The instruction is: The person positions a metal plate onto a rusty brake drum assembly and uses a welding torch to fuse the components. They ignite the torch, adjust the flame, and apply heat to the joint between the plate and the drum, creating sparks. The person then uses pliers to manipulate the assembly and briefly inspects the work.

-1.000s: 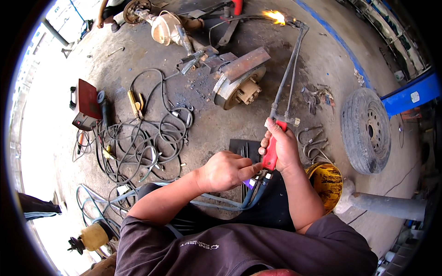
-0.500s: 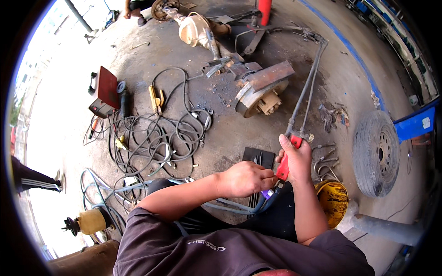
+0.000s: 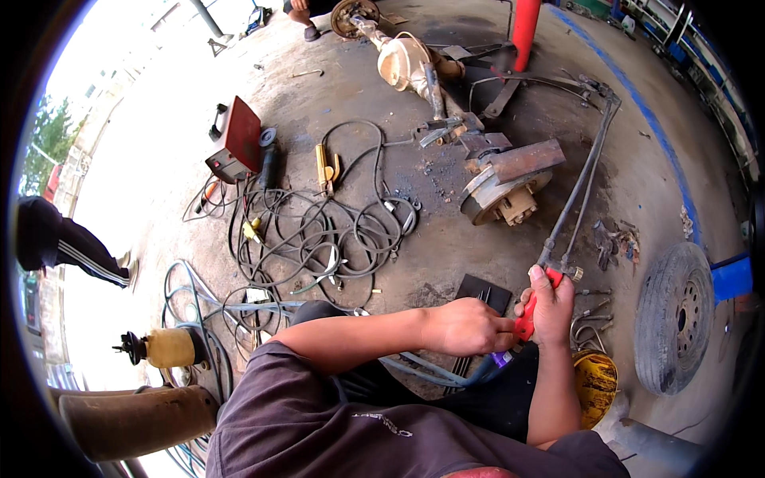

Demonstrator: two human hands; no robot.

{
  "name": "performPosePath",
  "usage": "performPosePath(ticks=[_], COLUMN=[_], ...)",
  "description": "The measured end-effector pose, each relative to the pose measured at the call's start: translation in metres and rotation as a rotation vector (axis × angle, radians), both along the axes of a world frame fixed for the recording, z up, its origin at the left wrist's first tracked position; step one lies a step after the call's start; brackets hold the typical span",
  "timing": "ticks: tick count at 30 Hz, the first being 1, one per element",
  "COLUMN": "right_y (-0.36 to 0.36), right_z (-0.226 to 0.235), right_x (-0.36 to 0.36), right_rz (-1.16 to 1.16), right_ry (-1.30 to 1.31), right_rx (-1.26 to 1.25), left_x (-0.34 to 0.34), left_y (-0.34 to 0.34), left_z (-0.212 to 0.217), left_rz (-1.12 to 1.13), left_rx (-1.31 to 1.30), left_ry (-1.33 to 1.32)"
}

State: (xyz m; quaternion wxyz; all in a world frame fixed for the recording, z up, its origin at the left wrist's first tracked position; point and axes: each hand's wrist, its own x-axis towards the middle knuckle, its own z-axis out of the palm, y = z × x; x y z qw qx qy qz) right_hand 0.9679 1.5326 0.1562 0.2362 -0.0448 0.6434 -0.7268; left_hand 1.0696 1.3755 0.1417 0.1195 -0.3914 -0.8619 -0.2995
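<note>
My right hand (image 3: 552,309) is wrapped round the red handle of a gas cutting torch (image 3: 526,325), its thumb lying along the top. The torch's long twin metal tubes reach away up the right side, with a brass knob by the handle's front end. Closed, my left hand (image 3: 466,327) is at the handle's rear end; its fingertips are partly hidden, and I cannot make out what they pinch. A small purple thing (image 3: 501,358) shows just below them. Blue-grey hoses (image 3: 426,368) run beneath my left forearm.
Tangled black cables (image 3: 319,231) lie left, by a red welding machine (image 3: 239,139), an angle grinder (image 3: 268,159) and an electrode holder (image 3: 325,169). Ahead stand a rusty hub (image 3: 510,195) and axle (image 3: 402,64). A wheel (image 3: 677,319) and yellow bucket (image 3: 596,386) are right. Another person's leg (image 3: 88,251) stands left.
The whole view has shifted, so the scene sits farther right and mostly lower. Both hands keep their places at the torch, with the right hand still gripping its handle.
</note>
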Motion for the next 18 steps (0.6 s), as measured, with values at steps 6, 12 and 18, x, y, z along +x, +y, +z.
performPosePath(ticks=[6,12,18], right_y=[-0.004,-0.002,-0.005], right_z=[-0.003,-0.004,-0.003], right_x=[0.001,0.003,0.011], right_rz=[0.009,-0.042,-0.036], right_ry=[-0.001,-0.008,-0.061], right_rx=[-0.007,0.002,0.063], left_x=[0.004,0.008,0.009], left_y=[0.000,0.006,-0.013], left_z=[-0.007,-0.013,0.015], left_rz=[0.017,0.089,0.236], left_rx=[0.059,0.086,0.316], left_ry=[0.106,0.155,0.059])
